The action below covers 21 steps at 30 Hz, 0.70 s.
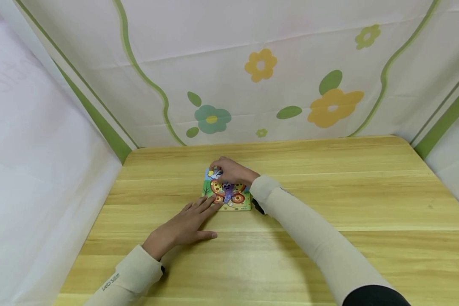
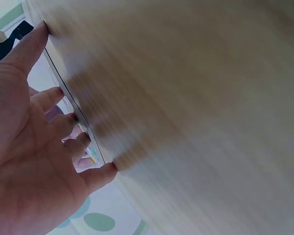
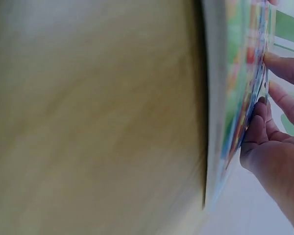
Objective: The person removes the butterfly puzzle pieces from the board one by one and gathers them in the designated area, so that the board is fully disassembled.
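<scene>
A small square picture puzzle (image 1: 246, 205) with a purple, orange-winged butterfly lies flat on the wooden table. Over its upper left corner, my right hand (image 1: 234, 171) has its fingers curled down, and it seems to pinch a puzzle piece (image 1: 216, 173) there. From the right wrist camera, that hand's fingertips (image 3: 270, 58) meet at a thin edge close to the board's face; the piece's outline is mostly hidden. My left hand (image 1: 185, 225) lies with fingers spread, fingertips resting on the puzzle's lower left edge and thumb on the table.
The light wooden table (image 1: 348, 187) extends around the puzzle on every side. A white cloth wall (image 1: 222, 51) printed with flowers stands behind the table's far edge, with more white cloth (image 1: 34, 170) at the left.
</scene>
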Available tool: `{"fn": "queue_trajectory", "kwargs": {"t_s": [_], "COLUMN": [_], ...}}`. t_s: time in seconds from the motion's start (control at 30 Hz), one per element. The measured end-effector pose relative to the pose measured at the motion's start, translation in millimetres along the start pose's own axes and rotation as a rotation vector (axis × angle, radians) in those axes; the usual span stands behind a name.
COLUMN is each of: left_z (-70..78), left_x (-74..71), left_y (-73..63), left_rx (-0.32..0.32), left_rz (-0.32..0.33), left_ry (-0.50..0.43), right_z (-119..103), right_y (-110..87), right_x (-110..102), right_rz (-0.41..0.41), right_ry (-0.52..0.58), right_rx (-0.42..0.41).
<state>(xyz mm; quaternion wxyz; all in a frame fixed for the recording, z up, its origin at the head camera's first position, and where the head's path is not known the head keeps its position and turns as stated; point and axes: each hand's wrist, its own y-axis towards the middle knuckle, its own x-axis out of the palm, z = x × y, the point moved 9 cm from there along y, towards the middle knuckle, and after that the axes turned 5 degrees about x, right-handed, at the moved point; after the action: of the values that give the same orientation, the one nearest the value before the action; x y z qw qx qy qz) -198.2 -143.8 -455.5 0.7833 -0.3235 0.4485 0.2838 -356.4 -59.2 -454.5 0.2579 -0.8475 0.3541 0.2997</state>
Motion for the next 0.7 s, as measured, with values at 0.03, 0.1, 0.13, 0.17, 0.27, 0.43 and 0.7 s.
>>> {"fn": "queue_trajectory", "kwargs": {"t_s": [0.03,0.1,0.13,0.17,0.27,0.43,0.7], "left_z": [-0.1,-0.4,-0.5,-0.5,-0.4,0.0,1.0], "left_x": [0.1,0.3,0.3,0.4,0.7,0.4,-0.4], "left_y": [-0.1,-0.2,-0.2,-0.2,0.0,0.3,-0.1], "left_rx": [0.0,-0.002,-0.002,-0.001,0.001,0.006,0.006], "left_rz": [0.0,0.0,0.001,0.002,0.005,0.008,0.01], "left_ry": [-0.001,-0.004,-0.004,-0.005,-0.004,-0.005,-0.015], "right_z": [-0.1,-0.6,-0.8,-1.1,0.3,2.9,6.4], "right_y": [0.1,0.2,0.2,0.2,-0.1,0.4,-3.2], "right_x": [-0.2,-0.9,-1.2,-1.5,-3.3,-7.4,-11.7], "right_rz": [0.004,0.011,0.012,0.012,0.015,0.034,0.039], "right_ry": [-0.007,-0.025,-0.032,-0.036,-0.03,-0.02,0.012], "right_rx": [-0.001,-0.006,-0.011,-0.016,-0.021,-0.039,-0.054]}}
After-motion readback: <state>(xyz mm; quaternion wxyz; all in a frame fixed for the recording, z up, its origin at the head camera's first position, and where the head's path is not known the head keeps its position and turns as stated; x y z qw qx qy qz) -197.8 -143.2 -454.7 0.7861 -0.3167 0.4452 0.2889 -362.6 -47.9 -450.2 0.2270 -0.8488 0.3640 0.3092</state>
